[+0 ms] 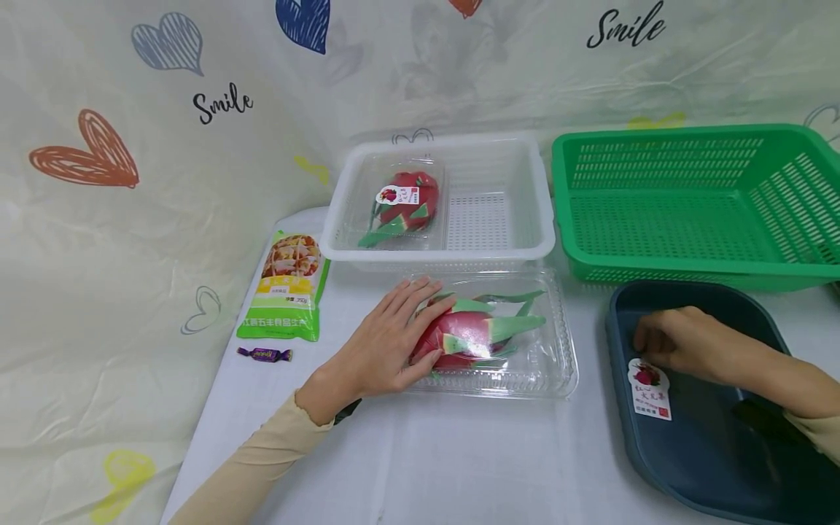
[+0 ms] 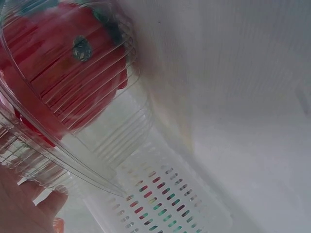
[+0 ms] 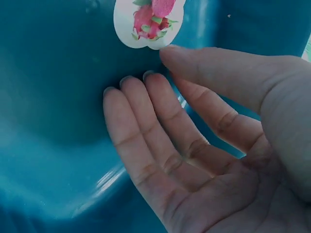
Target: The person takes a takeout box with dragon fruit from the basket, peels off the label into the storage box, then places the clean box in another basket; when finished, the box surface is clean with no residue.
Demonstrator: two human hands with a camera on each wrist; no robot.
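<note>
A clear plastic box [image 1: 558, 364] with a red and green dragon fruit [image 1: 469, 332] inside lies on the table. My left hand [image 1: 394, 335] rests on its left part, fingers extended over the lid; in the left wrist view the box's ribbed wall [image 2: 92, 92] is close up. My right hand [image 1: 695, 343] is inside a dark blue tray [image 1: 695, 467]. Its thumb and forefinger pinch the edge of a white label [image 1: 650, 390] with a dragon fruit picture. In the right wrist view the label [image 3: 148, 24] meets the thumb tip, and the other fingers are loosely bent.
Behind the box stands a white basket [image 1: 436, 255] holding another boxed dragon fruit [image 1: 410, 208], which bears a label. A green basket [image 1: 656, 219] is at back right. On the left lie a green food packet [image 1: 282, 292] and a purple wrapped candy [image 1: 265, 355].
</note>
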